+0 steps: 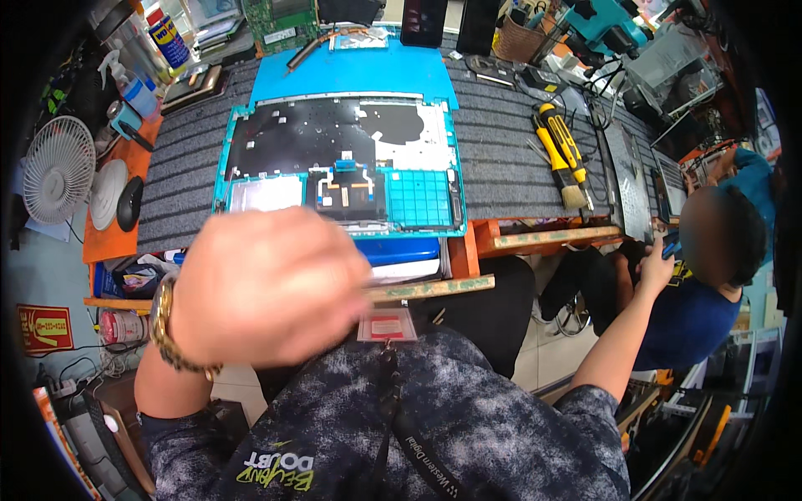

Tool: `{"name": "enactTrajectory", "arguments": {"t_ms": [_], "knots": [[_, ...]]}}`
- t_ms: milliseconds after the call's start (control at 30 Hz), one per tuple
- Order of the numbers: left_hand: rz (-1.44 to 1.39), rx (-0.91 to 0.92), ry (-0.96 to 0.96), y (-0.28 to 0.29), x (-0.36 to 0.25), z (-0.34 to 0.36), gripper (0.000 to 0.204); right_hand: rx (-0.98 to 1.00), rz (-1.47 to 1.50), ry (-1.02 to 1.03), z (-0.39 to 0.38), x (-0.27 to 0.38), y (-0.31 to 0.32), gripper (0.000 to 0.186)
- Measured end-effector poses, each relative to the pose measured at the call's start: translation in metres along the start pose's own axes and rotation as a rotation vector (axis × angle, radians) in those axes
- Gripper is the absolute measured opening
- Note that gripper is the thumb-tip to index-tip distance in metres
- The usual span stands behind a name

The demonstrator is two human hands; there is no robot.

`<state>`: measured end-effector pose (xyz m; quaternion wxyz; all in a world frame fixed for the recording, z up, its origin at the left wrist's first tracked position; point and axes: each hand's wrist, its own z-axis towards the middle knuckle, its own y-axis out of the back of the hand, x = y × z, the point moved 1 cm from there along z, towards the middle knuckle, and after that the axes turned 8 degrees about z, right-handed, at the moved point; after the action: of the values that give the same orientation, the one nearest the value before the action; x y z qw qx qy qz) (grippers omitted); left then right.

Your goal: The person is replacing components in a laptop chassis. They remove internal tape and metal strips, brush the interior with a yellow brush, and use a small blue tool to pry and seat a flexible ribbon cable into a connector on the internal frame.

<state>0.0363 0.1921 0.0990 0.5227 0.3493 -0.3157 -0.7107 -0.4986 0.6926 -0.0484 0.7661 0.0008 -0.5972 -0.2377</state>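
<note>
- the open laptop case is laid flat on the grey striped mat, with its inside turned up, maybe so the small parts can be reached.
- the left hand is held up in front of the case's near edge. it is blurred and its fingers look curled, but whether they are pinched on anything cannot be told, nor whether the case is touched.
- the right hand is stretched far out to the right. its fingers seem to be closed on a small blue thing, too small to name.
- 1 yellow and black tool and 1 brush are set right of the case, likely to be easy to grab.
- a blue mat is spread behind the case, perhaps to keep parts safe.
- a person in blue is seated at the right.
- print is seen on a blue and yellow spray can, a dark neck strap and the shirt.
- a red sign with yellow marks is put on the wall. a red and white card is worn; its print is too small to read.
</note>
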Motion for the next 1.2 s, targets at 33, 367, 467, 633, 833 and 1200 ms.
{"name": "enactTrajectory", "arguments": {"t_ms": [33, 367, 467, 633, 833, 1200], "knots": [[0.042, 0.027, 0.030, -0.005, 0.018, -0.005, 0.020, -0.037, -0.109, 0.012, -0.007, 0.008, -0.002, 0.039], [0.113, 0.110, 0.316, -0.079, 0.166, 0.006, 0.034, 0.817, 0.356, 0.194, -0.188, 0.118, -0.116, 0.028], [0.162, 0.122, 0.335, -0.103, 0.193, 0.026, 0.034, 1.043, 0.468, 0.127, -0.234, 0.148, -0.161, 0.032], [0.239, 0.252, 0.344, -0.126, 0.225, 0.041, 0.027, 1.114, 0.551, 0.029, -0.264, 0.167, -0.223, 0.036], [0.212, 0.302, 0.375, -0.121, 0.223, 0.046, 0.015, 1.060, 0.730, -0.020, -0.265, 0.153, -0.230, 0.046], [0.046, 0.334, 0.335, -0.107, 0.197, 0.039, 0.015, 1.084, 0.793, 0.001, -0.265, 0.147, -0.226, 0.053]]}}
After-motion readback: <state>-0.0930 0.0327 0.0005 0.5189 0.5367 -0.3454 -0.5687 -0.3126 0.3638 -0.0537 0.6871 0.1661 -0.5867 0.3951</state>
